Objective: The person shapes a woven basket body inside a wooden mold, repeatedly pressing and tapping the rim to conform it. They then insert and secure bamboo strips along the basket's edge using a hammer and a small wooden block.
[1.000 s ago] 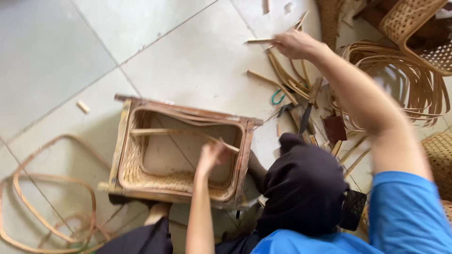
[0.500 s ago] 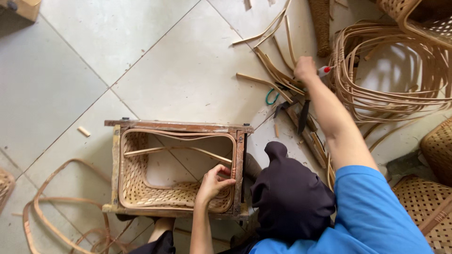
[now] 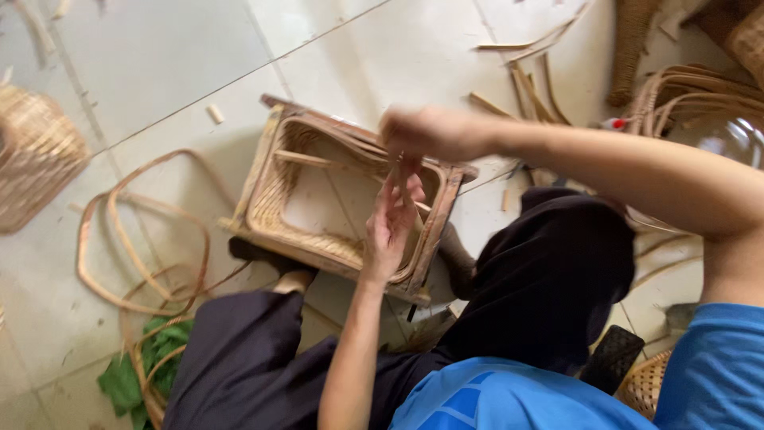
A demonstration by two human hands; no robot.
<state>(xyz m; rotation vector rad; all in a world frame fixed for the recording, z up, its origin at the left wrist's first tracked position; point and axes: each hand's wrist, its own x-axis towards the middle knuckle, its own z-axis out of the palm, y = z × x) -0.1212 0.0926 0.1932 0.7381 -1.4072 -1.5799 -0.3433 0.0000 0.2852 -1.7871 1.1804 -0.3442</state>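
A rectangular wooden frame with woven rattan sides (image 3: 263, 179) lies on the tiled floor in front of me, its middle open. My right hand (image 3: 430, 131) is over its far rim, fingers pinched down on a thin rattan strip (image 3: 395, 173); the hand is blurred. My left hand (image 3: 390, 219) is raised inside the frame near its right wall, fingers stretched up and touching the strip just under the right hand's fingertips. My dark-clothed knees sit against the frame's near side.
Loose rattan loops (image 3: 119, 239) lie on the floor left of the frame, with a green cloth (image 3: 119, 382) below them. A woven basket (image 3: 32, 151) stands at far left. Cut strips (image 3: 525, 80) and a rattan coil (image 3: 684, 87) lie at the upper right.
My right hand has come back from the rattan pile at the upper right to the frame. My left hand has let go of the frame's near rim and risen to meet it.
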